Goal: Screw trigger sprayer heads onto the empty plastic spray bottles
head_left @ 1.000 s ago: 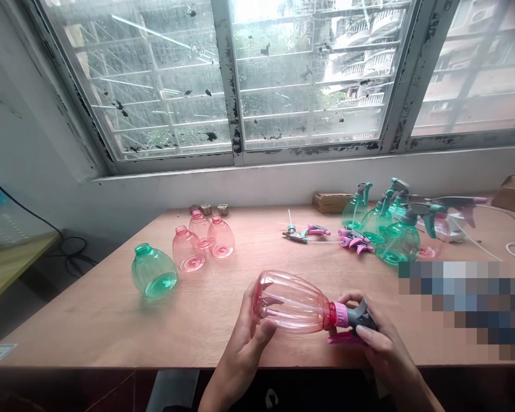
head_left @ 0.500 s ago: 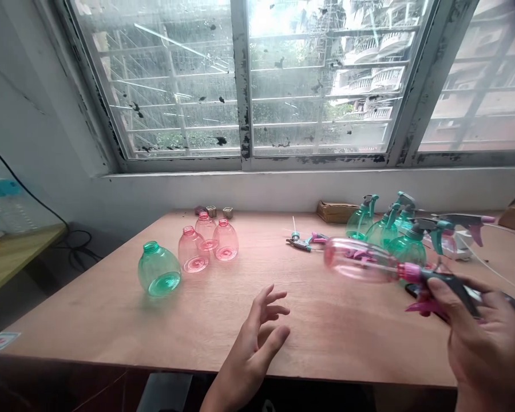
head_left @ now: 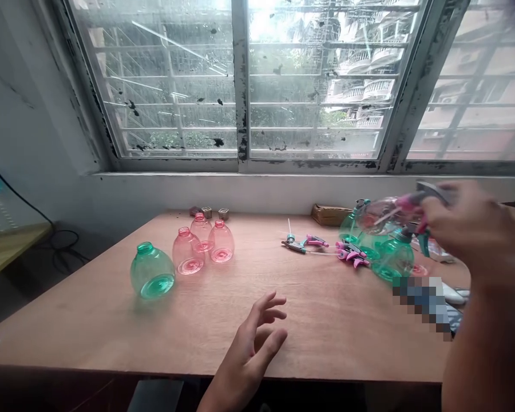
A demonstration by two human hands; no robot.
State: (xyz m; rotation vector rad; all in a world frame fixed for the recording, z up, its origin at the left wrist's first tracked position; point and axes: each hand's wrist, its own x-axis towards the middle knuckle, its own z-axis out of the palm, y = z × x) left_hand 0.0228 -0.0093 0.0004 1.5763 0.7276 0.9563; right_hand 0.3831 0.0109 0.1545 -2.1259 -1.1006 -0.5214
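My right hand [head_left: 463, 223] grips a pink spray bottle [head_left: 380, 214] by its grey and pink trigger head, tilted on its side over the group at the right. Below and behind it stand several green spray bottles [head_left: 392, 257] with trigger heads. With fingers apart and holding nothing, my left hand [head_left: 257, 337] hovers above the front of the table. Farther left are a green bottle without a head [head_left: 152, 274] and three pink bottles without heads [head_left: 189, 254]. Loose trigger heads, one dark and teal [head_left: 294, 245] and several pink [head_left: 352, 253], lie right of centre.
The wooden table [head_left: 240, 286] runs up to the wall under the window. At its back edge lie a brown box [head_left: 330, 214] and small square objects [head_left: 214, 213]. A blurred-out object [head_left: 424, 300] rests at the right. A black cable [head_left: 21, 191] hangs at the left.
My right hand has lifted the pink spray bottle up and back, over the green spray bottles. My left hand has stayed almost in place. The view has shifted slightly.
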